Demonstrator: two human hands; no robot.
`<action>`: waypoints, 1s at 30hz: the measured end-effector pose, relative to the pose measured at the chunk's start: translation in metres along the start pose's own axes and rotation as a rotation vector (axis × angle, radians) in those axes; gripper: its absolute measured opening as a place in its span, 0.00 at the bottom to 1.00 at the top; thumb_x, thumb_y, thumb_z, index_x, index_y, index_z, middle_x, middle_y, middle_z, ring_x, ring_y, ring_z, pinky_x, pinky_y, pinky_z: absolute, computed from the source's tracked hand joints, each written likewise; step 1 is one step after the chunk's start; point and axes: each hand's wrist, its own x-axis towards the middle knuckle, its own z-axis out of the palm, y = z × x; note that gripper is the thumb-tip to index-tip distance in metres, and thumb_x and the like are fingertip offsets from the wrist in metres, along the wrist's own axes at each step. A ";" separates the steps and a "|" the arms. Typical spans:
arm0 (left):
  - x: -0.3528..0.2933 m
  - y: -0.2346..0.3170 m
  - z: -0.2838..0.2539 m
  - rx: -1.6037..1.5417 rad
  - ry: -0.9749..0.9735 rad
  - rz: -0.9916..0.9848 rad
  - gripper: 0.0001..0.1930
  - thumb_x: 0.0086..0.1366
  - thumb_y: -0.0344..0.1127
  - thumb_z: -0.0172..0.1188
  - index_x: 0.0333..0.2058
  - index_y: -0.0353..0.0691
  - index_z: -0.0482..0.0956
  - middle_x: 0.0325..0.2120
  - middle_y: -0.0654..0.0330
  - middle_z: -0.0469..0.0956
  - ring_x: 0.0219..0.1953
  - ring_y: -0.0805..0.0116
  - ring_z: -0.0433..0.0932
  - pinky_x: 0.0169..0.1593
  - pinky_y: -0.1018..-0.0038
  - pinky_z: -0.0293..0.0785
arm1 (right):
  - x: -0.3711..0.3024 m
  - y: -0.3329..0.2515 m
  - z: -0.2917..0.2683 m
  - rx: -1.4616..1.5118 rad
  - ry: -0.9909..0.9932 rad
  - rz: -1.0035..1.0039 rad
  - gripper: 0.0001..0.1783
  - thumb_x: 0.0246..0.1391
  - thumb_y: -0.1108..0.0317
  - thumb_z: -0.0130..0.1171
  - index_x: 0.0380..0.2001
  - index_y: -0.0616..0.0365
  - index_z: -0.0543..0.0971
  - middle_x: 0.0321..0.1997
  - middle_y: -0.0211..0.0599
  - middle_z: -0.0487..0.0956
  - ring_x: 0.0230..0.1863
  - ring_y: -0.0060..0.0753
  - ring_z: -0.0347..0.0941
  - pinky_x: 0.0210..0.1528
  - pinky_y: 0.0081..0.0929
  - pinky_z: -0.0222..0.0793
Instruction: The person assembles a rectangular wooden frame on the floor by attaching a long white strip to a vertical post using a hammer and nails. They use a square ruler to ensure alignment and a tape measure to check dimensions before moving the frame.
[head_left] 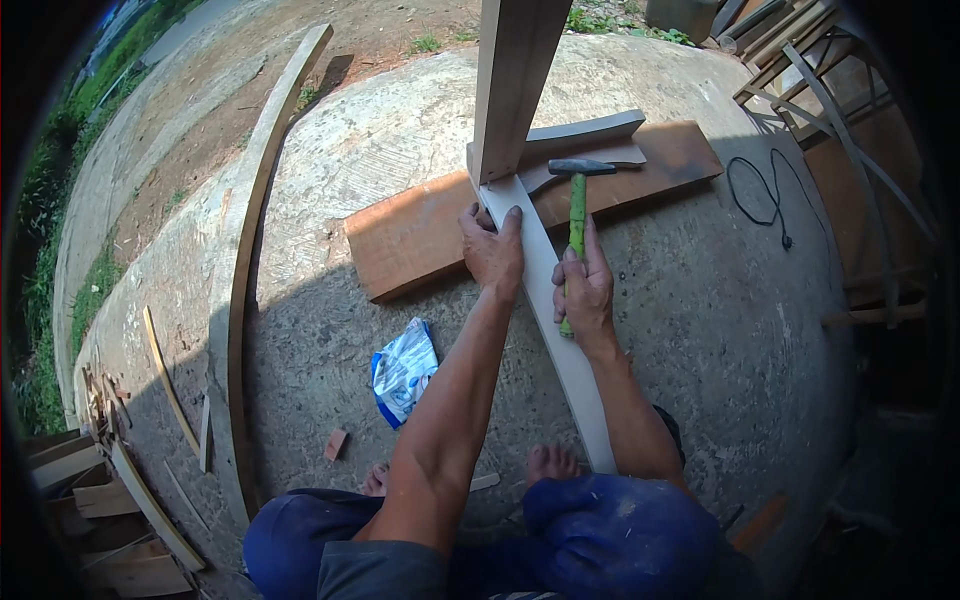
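Note:
My left hand (492, 250) grips a pale, flat wooden board (577, 390) near its far end, thumb on top and fingers round its left edge. That end meets the foot of an upright wooden post (510, 90), where small dark spots show at the joint. In my right hand (588, 285) is a hammer (577, 215), held by its green handle with the metal head up, just right of the joint. Under the joint lies a thick brown timber block (405, 245). Shaped pale wooden pieces (600, 128) rest on it behind the hammer head.
A blue and white plastic packet (405, 370) and a small wood offcut (336, 445) lie on the concrete. A long timber (245, 250) stretches along the left. Scrap wood (120, 500) is piled at lower left. A black cord (770, 205) and wooden frames (850, 130) are at right.

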 end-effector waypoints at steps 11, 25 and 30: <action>-0.006 0.002 0.007 -0.403 -0.055 -0.010 0.23 0.67 0.32 0.64 0.59 0.30 0.74 0.31 0.60 0.84 0.29 0.81 0.77 0.32 0.79 0.72 | 0.001 0.001 -0.004 0.036 -0.013 0.034 0.36 0.71 0.67 0.46 0.77 0.52 0.48 0.24 0.25 0.67 0.13 0.11 0.58 0.11 0.16 0.61; -0.014 0.024 0.001 0.151 -0.028 0.010 0.26 0.69 0.46 0.55 0.62 0.40 0.70 0.50 0.42 0.80 0.49 0.39 0.80 0.52 0.50 0.74 | 0.037 -0.017 -0.013 -0.247 -0.027 -0.098 0.24 0.66 0.62 0.54 0.60 0.64 0.68 0.24 0.27 0.70 0.15 0.16 0.64 0.16 0.20 0.63; -0.010 0.013 0.007 0.143 0.043 0.114 0.23 0.69 0.46 0.55 0.58 0.41 0.73 0.44 0.43 0.83 0.46 0.39 0.82 0.49 0.51 0.75 | 0.163 -0.049 -0.010 -0.507 -0.039 -0.332 0.15 0.59 0.64 0.56 0.42 0.64 0.77 0.33 0.37 0.80 0.35 0.30 0.78 0.41 0.32 0.75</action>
